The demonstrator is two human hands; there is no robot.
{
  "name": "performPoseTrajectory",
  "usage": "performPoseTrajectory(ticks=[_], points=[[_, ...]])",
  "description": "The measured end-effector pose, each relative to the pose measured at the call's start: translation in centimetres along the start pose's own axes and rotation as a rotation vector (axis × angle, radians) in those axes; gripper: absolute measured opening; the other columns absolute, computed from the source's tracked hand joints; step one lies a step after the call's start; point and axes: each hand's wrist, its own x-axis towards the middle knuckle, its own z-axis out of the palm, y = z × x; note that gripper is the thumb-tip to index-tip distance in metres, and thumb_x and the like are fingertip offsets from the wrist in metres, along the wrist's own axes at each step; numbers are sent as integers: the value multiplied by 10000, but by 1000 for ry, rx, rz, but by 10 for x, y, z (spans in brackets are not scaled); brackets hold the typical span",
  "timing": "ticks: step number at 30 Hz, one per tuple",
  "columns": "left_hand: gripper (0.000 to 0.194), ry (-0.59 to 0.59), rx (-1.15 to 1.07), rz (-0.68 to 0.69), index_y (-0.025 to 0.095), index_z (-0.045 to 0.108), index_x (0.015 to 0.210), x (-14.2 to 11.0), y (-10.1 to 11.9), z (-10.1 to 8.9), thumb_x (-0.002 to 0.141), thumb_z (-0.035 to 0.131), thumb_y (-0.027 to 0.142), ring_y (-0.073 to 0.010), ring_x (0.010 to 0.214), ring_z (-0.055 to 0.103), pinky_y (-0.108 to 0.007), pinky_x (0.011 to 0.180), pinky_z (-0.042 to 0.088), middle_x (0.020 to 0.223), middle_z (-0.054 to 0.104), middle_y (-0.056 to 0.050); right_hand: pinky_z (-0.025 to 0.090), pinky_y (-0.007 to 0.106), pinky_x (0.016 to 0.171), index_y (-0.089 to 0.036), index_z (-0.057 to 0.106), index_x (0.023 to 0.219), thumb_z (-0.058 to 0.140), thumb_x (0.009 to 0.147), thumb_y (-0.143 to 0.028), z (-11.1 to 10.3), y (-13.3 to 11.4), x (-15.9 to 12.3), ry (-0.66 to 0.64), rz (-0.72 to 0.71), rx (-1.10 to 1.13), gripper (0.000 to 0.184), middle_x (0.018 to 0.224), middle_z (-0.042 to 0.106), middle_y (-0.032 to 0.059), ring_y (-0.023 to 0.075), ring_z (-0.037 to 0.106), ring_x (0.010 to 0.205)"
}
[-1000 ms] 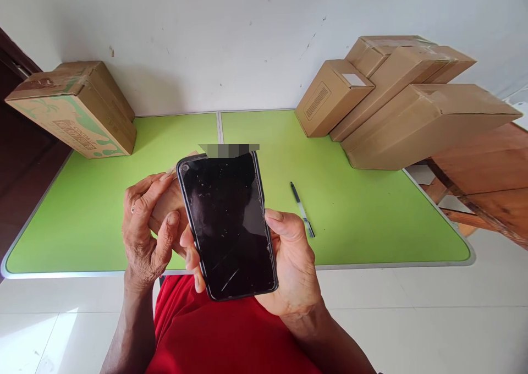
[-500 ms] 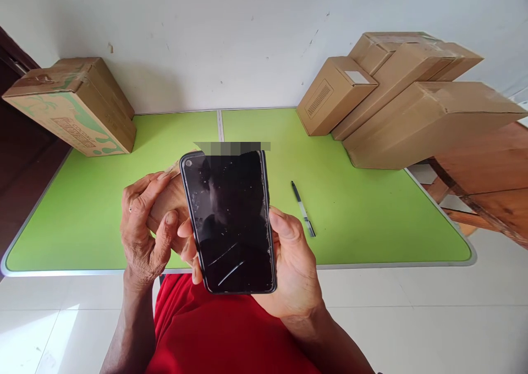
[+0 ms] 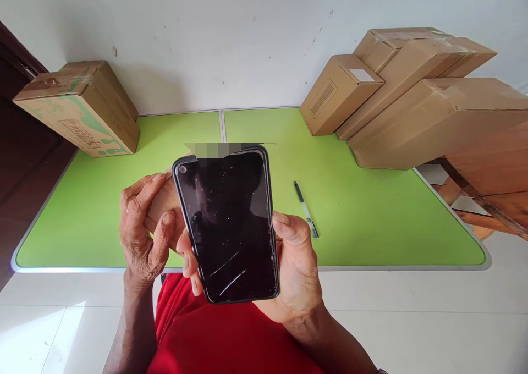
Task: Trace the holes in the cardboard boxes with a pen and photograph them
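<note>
A black smartphone (image 3: 229, 225) with a dark, scratched screen stands upright in front of me, above the near edge of the green table (image 3: 371, 220). My right hand (image 3: 295, 269) is closed around its right side and back, fingertips curling round the left edge. My left hand (image 3: 142, 228) grips a small brown cardboard piece or box (image 3: 165, 201) just left of the phone, partly hidden behind it.
A black and silver pen (image 3: 306, 209) lies on the table right of the phone. A printed cardboard box (image 3: 82, 107) sits at the back left. Several plain cardboard boxes (image 3: 412, 99) are stacked at the back right, beside wooden furniture (image 3: 490, 176).
The phone has tilted slightly and sits a little lower and closer in my right hand. The left hand has barely moved.
</note>
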Motion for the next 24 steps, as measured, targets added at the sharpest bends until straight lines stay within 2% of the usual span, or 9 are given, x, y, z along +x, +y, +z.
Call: performPoseTrajectory(ticks=[3, 8, 11, 14, 20, 24], points=[[517, 0, -16, -3, 411, 613, 1621, 1, 1, 0, 1105, 631, 394, -333, 1411, 635, -553, 1228, 506, 1479, 688, -85, 694, 532, 887, -254, 813, 951, 759, 891, -624, -3, 1, 0, -13, -22, 17, 378, 914, 853, 63, 353, 829, 1068], [506, -4, 35, 0, 406, 619, 1620, 3, 3, 1, 1120, 601, 484, -346, 1372, 649, -591, 1192, 534, 1449, 705, -89, 688, 558, 959, -260, 816, 956, 691, 949, -651, -6, 1, -5, 14, 20, -12, 410, 940, 849, 65, 343, 824, 1125], [515, -15, 21, 1, 442, 609, 1620, 3, 3, 1, 1113, 591, 525, -370, 1392, 645, -649, 1198, 527, 1473, 701, -71, 695, 542, 965, -270, 808, 890, 726, 916, -660, -6, 1, -8, -8, 9, -35, 399, 914, 836, 65, 342, 821, 1146], [519, -30, 18, -12, 480, 594, 1624, 2, 3, 1, 1105, 593, 486, -396, 1417, 635, -697, 1196, 519, 1512, 695, -43, 705, 521, 947, -286, 782, 807, 754, 902, -638, -4, 1, -10, 10, -22, -58, 366, 888, 820, 58, 334, 819, 1141], [508, 22, 21, 11, 414, 626, 1606, 3, 4, 2, 1100, 625, 445, -349, 1387, 662, -630, 1201, 546, 1452, 717, -68, 709, 495, 913, -294, 696, 670, 787, 860, -585, 3, -1, -15, 53, -81, -61, 360, 824, 794, 53, 339, 812, 1111], [524, -20, 47, -13, 477, 599, 1609, 3, 4, 0, 1087, 610, 428, -389, 1400, 659, -700, 1177, 540, 1467, 706, -45, 707, 499, 889, -304, 708, 684, 815, 838, -520, 7, -3, -16, 128, -142, -69, 287, 739, 769, 18, 340, 829, 1048]])
